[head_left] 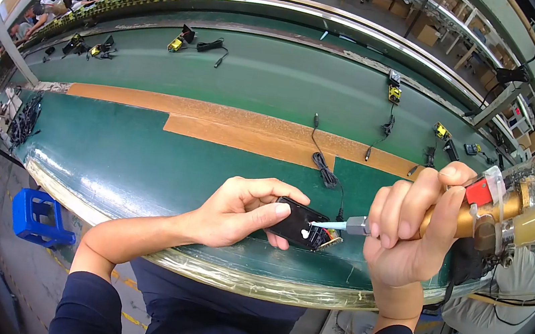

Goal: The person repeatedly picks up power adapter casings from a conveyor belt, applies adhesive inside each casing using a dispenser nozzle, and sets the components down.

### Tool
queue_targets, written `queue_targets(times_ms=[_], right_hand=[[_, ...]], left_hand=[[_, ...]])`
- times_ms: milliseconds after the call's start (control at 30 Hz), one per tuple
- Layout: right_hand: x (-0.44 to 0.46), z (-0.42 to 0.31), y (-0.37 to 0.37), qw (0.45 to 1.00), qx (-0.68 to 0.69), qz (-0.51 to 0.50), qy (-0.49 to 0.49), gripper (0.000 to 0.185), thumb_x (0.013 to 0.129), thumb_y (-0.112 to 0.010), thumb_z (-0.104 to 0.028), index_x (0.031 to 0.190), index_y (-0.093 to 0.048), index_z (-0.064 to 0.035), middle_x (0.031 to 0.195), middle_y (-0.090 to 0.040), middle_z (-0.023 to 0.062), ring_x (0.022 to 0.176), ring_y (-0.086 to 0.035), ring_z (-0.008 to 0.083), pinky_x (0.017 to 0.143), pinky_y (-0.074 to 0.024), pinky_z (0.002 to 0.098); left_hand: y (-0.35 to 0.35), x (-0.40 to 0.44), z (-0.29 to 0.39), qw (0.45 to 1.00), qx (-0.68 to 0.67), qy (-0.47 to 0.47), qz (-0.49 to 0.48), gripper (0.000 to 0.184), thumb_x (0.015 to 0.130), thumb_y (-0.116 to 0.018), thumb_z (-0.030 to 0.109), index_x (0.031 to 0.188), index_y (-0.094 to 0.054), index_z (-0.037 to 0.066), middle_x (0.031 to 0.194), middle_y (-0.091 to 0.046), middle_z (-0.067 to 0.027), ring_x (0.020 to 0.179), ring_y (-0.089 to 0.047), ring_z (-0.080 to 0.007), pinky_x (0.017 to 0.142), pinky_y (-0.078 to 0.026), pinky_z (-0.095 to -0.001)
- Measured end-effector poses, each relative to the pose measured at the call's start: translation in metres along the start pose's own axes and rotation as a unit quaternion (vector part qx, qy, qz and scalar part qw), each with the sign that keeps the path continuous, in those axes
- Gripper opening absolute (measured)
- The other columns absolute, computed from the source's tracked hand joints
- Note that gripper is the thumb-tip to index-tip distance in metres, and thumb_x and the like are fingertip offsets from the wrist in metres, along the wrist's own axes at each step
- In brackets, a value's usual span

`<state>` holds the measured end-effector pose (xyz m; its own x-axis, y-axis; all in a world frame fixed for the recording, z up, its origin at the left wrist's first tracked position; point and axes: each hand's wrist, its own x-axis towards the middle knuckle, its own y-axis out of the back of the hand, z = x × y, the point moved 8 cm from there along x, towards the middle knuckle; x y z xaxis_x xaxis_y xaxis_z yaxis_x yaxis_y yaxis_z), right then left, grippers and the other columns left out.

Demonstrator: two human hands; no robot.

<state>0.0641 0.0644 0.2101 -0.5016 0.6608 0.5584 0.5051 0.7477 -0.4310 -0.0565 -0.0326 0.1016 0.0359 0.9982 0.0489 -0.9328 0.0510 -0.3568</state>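
My left hand point(241, 212) is closed around a black power adapter case point(294, 223), with the thumb on top and fingers beneath. At the case's right end, circuit parts point(327, 240) with yellow and red bits show. White blobs lie on the case near that end. My right hand point(411, 230) is wrapped round a glue gun point(513, 203) with a gold barrel and a red part on top. Its pale blue nozzle point(333, 225) reaches left, its tip at the case's open end. A black cable point(325, 169) with a coiled bundle runs up from beside the case.
A green conveyor point(272, 76) carries several adapter boards with cables, including a yellow one point(177, 43). Brown cardboard strips point(237, 137) line the bench's far edge. Black cables point(25, 121) lie at the left end. A blue stool point(41, 215) stands below left. Other people work at far left and right.
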Motion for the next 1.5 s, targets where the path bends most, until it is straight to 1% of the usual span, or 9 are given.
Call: queue_targets(times_ms=[400,567,667,733,867,1000,1067,1233,1500], right_hand=[[-0.001,0.001,-0.001,0.999,0.006,0.008,0.034,0.024,0.101,-0.035,-0.025,0.116,-0.04,-0.0071,0.056,-0.035,-0.0043,0.038,-0.028,0.0032,0.037,-0.0288,0.0184],[-0.003,0.002,0.006,0.999,0.005,0.036,0.02,0.022,0.101,-0.037,-0.025,0.115,-0.04,-0.0092,0.056,-0.037,-0.0023,0.037,-0.03,0.0059,0.037,-0.0313,0.0207],[-0.005,0.003,0.006,0.999,0.001,0.032,0.024,0.021,0.101,-0.036,-0.025,0.115,-0.04,-0.0097,0.057,-0.037,-0.0025,0.037,-0.03,0.0057,0.038,-0.0312,0.0203],[-0.004,0.002,0.009,0.999,-0.013,0.04,0.03,0.021,0.101,-0.036,-0.025,0.115,-0.04,-0.0102,0.057,-0.037,-0.0027,0.037,-0.03,0.0055,0.038,-0.0311,0.0199],[0.002,0.004,0.008,0.997,-0.029,0.038,0.052,0.022,0.102,-0.034,-0.024,0.115,-0.041,-0.0075,0.057,-0.034,-0.0042,0.038,-0.027,0.003,0.036,-0.0282,0.018],[0.003,0.008,0.008,0.997,-0.044,0.039,0.057,0.024,0.102,-0.033,-0.024,0.116,-0.041,-0.0066,0.056,-0.033,-0.0047,0.038,-0.026,0.0022,0.035,-0.0273,0.0174],[0.005,0.009,0.012,0.997,-0.045,0.039,0.054,0.024,0.102,-0.033,-0.024,0.116,-0.041,-0.0066,0.056,-0.033,-0.0048,0.038,-0.026,0.0022,0.035,-0.0272,0.0174],[0.006,0.013,0.013,0.996,-0.051,0.033,0.06,0.024,0.102,-0.032,-0.025,0.117,-0.041,-0.0067,0.055,-0.032,-0.0049,0.037,-0.025,0.0021,0.035,-0.027,0.0174],[0.001,0.014,0.008,0.996,-0.06,0.031,0.064,0.025,0.102,-0.033,-0.025,0.117,-0.041,-0.0068,0.054,-0.031,-0.0048,0.037,-0.025,0.0022,0.035,-0.027,0.0175]], left_hand=[[0.036,0.026,-0.027,0.988,0.011,0.137,0.07,0.025,0.095,-0.048,0.011,0.116,-0.053,-0.003,0.09,-0.062,-0.0142,0.066,-0.065,-0.0187,0.062,-0.056,-0.0242],[0.092,0.086,-0.012,0.98,-0.134,-0.042,0.144,0.036,0.095,-0.049,0.017,0.125,-0.044,-0.002,0.109,-0.057,-0.018,0.085,-0.063,-0.0184,0.069,-0.054,-0.0236],[0.17,0.103,-0.011,0.97,0.085,-0.083,0.21,0.05,0.091,-0.054,0.021,0.132,-0.037,-0.001,0.118,-0.05,-0.0219,0.102,-0.057,-0.0233,0.084,-0.05,-0.0328],[0.229,0.091,0.004,0.713,0.583,-0.173,0.348,0.058,0.084,-0.058,0.023,0.132,-0.036,-0.001,0.12,-0.047,-0.0255,0.113,-0.048,-0.0313,0.093,-0.042,-0.0424],[0.332,0.052,0.034,0.497,0.654,-0.104,0.562,0.068,0.077,-0.064,0.027,0.133,-0.034,0.004,0.134,-0.032,-0.03,0.119,-0.036,-0.0445,0.1,-0.032,-0.0508],[0.394,0.022,0.047,0.425,0.664,0.068,0.611,0.066,0.081,-0.058,0.047,0.134,-0.039,0.012,0.145,-0.017,-0.0303,0.134,-0.019,-0.046,0.104,-0.026,-0.0531],[0.396,0.033,0.045,0.403,0.701,0.133,0.573,0.054,0.085,-0.057,0.042,0.128,-0.048,0.01,0.144,-0.024,-0.0271,0.128,-0.033,-0.039,0.101,-0.032,-0.0452],[0.373,0.059,0.043,0.727,0.573,-0.005,0.378,0.038,0.089,-0.052,0.034,0.115,-0.058,0.008,0.133,-0.041,-0.0221,0.117,-0.044,-0.029,0.096,-0.035,-0.0355],[0.36,0.05,0.045,0.805,0.431,-0.137,0.384,0.035,0.088,-0.048,0.019,0.121,-0.058,0.009,0.116,-0.05,-0.0127,0.104,-0.049,-0.021,0.09,-0.037,-0.0269]])
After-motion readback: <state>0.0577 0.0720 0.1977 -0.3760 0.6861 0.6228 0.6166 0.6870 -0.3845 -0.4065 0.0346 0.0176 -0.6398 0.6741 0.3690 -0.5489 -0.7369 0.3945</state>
